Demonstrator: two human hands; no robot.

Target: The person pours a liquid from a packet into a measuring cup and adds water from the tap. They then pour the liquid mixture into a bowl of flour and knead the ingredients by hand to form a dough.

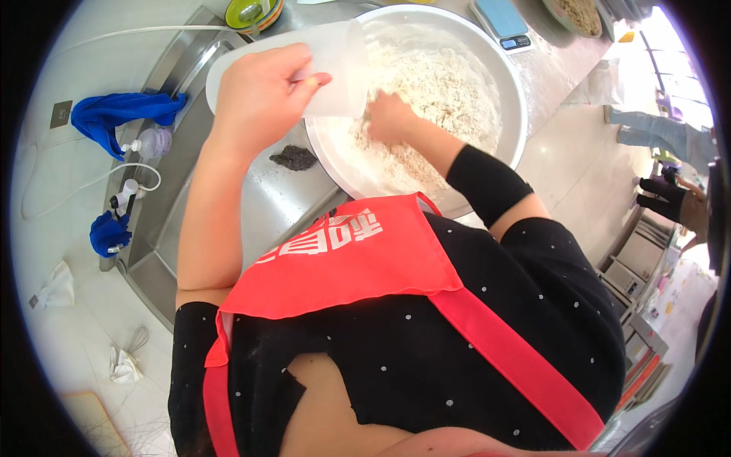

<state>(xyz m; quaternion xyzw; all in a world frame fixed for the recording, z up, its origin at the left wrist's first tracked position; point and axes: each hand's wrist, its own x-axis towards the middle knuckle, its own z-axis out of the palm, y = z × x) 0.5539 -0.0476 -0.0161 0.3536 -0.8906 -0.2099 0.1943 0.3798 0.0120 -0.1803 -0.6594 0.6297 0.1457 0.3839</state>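
Note:
My left hand (268, 85) grips a translucent white plastic pitcher (337, 63), tilted on its side with its mouth over the rim of a large white basin (517, 120). Whatever the pitcher contains cannot be made out. Inside the basin lies a heap of flour (451, 80), crumbly and clumped in the middle and smoother toward the far side. My right hand (391, 117) is sunk in the flour near the pitcher's mouth, its fingers partly hidden by the mixture. A black sleeve band covers that forearm.
A steel sink (165, 228) is at left, with a dark scouring pad (293, 157) on the steel beside the basin. Blue cloths (125, 111) and a pump bottle (153, 143) are along the wall. A digital scale (505, 25) and a colourful bowl (251, 14) stand beyond. People (679, 137) stand at right.

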